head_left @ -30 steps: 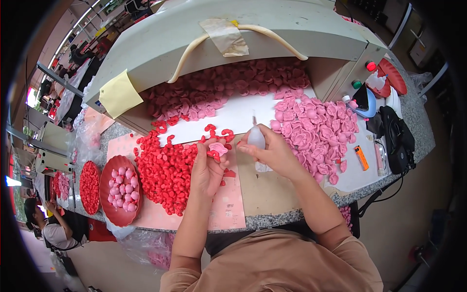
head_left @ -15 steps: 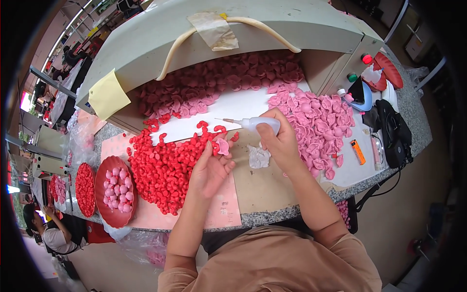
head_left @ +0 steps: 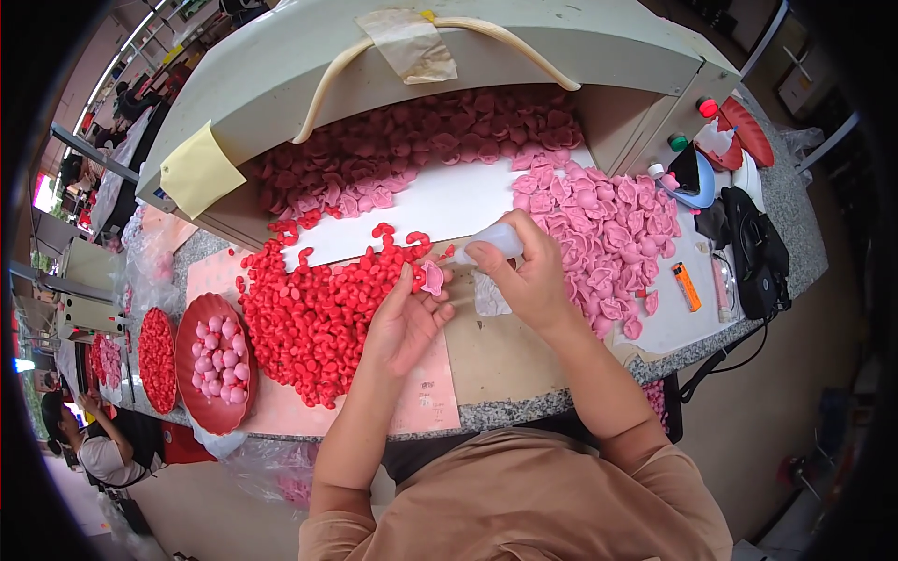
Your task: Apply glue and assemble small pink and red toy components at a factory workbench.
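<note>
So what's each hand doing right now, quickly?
Left hand: closed at the fingertips, holding a small pink piece.
Right hand: closed around a translucent squeeze bottle, tip toward the left hand.

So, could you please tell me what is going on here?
A person's left hand holds a small pink piece, while the right hand grips a whitish squeeze bottle, its tip directed toward the left hand. Loose red pieces lie heaped on the left, and pink shell-like pieces are piled on the right.
</note>
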`<state>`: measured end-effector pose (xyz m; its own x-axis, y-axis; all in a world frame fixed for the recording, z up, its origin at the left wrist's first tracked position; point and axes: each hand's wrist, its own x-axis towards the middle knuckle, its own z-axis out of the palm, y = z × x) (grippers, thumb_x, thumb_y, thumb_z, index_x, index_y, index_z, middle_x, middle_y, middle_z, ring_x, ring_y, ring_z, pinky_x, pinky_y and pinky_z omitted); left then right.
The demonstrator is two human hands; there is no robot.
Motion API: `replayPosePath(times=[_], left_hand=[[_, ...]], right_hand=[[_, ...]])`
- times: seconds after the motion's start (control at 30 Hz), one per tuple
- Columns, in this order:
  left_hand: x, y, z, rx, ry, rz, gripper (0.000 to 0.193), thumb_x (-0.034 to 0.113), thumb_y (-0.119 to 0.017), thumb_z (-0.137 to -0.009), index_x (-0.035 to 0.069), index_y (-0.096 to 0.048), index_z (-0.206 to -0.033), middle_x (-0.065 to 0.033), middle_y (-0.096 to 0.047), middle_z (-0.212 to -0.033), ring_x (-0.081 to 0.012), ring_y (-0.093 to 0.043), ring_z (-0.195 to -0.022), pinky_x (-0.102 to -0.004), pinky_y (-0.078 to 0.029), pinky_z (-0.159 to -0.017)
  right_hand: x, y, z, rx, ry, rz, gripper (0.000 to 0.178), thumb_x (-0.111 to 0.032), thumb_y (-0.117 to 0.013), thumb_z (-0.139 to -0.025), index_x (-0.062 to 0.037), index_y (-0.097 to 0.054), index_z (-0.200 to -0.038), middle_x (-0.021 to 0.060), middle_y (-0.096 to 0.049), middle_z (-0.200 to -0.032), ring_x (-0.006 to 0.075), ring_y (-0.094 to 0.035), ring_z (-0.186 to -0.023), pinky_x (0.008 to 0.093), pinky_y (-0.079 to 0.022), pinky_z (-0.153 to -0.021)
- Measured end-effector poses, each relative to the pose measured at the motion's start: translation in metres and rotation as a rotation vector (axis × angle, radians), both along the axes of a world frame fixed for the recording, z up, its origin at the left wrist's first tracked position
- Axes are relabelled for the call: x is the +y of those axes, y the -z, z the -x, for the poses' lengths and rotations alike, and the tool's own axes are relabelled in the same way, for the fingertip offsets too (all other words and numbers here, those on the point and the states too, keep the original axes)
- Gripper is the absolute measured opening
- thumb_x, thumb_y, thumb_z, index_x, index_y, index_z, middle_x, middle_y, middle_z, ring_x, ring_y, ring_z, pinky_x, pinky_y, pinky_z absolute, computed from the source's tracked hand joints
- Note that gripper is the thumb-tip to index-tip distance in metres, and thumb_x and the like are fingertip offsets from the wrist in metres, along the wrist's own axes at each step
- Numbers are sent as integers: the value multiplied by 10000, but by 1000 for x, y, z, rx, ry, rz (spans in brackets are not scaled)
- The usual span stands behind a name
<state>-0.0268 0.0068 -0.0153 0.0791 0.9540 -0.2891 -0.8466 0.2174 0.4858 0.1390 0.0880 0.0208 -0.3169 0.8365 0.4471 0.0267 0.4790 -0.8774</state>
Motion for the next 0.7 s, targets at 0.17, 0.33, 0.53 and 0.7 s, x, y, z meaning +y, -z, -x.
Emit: replayPosePath(times=[0.17, 0.33, 0.53, 0.7], left_hand=[[0, -2, -2, 26, 11, 2, 408, 366, -462, -956, 48, -489, -1209, -69, -606, -1002, -118, -558, -813, -298, -477, -756], [-1, -2, -1, 39, 12, 8, 385, 369, -466, -954, 63, -505, -1184, -60, -605, -995, -113, -554, -814, -300, -474, -759], [-1, -1, -1, 48, 13, 12, 390, 371, -467, -953, 61, -505, -1187, -58, -606, -993, -112, -553, -818, -303, -475, -761], [-1, -1, -1, 55, 19, 14, 394, 372, -467, -953, 60, -504, -1191, -55, -606, -993, -111, -552, -819, -303, -477, -761]], right_hand=[[-2, 1, 4, -4, 6, 8, 236, -208, -688, -810, -27, -536, -806, 26, -545, -668, 79, -495, -605, 243, -393, -528], [-3, -2, 4, -6, 13, -3, 234, -208, -687, -811, -26, -540, -807, 34, -549, -665, 88, -500, -604, 250, -397, -532], [-4, -2, 4, -10, 11, 2, 239, -212, -690, -809, -25, -541, -806, 44, -563, -669, 94, -512, -606, 253, -400, -533], [-3, 1, 5, -14, 22, -15, 262, -237, -698, -803, -28, -540, -798, 46, -558, -659, 102, -508, -593, 258, -401, -529]])
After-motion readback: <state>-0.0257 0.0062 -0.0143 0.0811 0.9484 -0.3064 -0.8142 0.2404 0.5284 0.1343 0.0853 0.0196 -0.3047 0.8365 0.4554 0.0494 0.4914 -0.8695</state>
